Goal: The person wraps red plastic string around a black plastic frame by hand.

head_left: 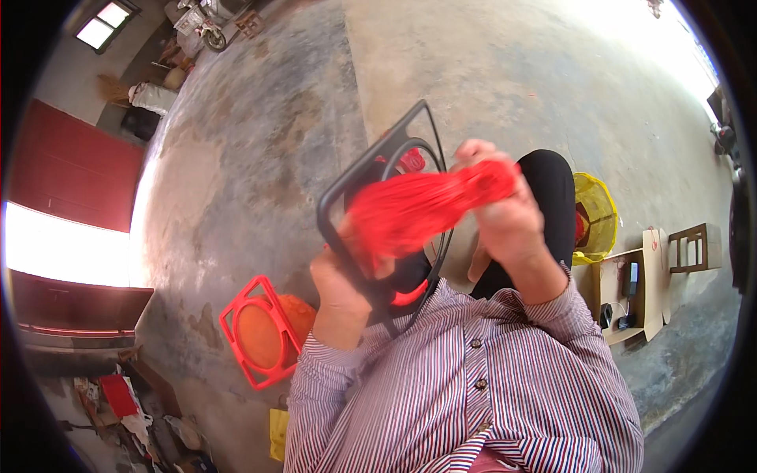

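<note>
Stained concrete floor (260, 142) all round. Right hand (514, 217) clenched on narrow end of red string bundle (418, 206), which runs over black frame (327, 211) toward left hand (341, 288). Left is at frame's lower edge, blurred, can't tell grip. Beyond right hand: yellow basket (605, 217) with dark red stuff (581, 226) inside; cardboard box (654, 280) holding dark gadgets (630, 278).

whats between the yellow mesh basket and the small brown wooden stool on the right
An open tan cardboard box with dark items inside: in the head view, its stool-side panel comes between the yellow mesh basket and the small brown wooden stool.
</note>
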`<state>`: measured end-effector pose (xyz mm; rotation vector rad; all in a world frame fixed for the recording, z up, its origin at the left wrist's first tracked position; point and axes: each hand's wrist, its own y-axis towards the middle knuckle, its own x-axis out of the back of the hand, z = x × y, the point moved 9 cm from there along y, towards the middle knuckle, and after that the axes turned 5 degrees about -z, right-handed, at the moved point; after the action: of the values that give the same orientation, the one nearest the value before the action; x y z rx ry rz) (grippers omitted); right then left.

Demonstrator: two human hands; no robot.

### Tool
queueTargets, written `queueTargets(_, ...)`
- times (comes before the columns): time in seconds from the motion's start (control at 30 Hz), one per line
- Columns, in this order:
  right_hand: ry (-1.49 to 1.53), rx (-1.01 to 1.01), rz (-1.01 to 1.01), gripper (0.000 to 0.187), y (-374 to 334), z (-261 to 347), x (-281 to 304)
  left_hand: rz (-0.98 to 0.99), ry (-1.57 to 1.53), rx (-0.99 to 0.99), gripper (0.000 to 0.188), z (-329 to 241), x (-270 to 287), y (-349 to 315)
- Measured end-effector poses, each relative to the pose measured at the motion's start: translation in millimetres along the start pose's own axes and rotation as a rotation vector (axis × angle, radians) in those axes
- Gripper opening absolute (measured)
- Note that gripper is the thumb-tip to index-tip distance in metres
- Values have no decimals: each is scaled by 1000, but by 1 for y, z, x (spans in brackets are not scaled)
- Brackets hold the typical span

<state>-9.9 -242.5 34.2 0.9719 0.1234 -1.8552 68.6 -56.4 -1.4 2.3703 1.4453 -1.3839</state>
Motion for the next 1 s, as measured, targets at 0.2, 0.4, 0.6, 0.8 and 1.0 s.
queueTargets(0.2, 679, -159, 0, 40, 13, 24, 59, 216, -64, -99, 53, -29, 22, 0)
queueTargets(0.4, 393, -466, 114, 27, -47, -48, 143, 81, -59, -117, 37, -37, 45, 4)
queueTargets(0.6, -1123, -520, 107, 38, -57, -100, 82, 225, 61, 115, 39, -14, 42, 4)
queueTargets(0.8, -640, -498, 60, 37, -6, -105, 13, 227, 199, -95, 42, -7, -14, -14)
queueTargets(1.0, 25, -436, 484, 24, 16, -64, -64, 492, -143, 241, 56, 21, -70, -37)
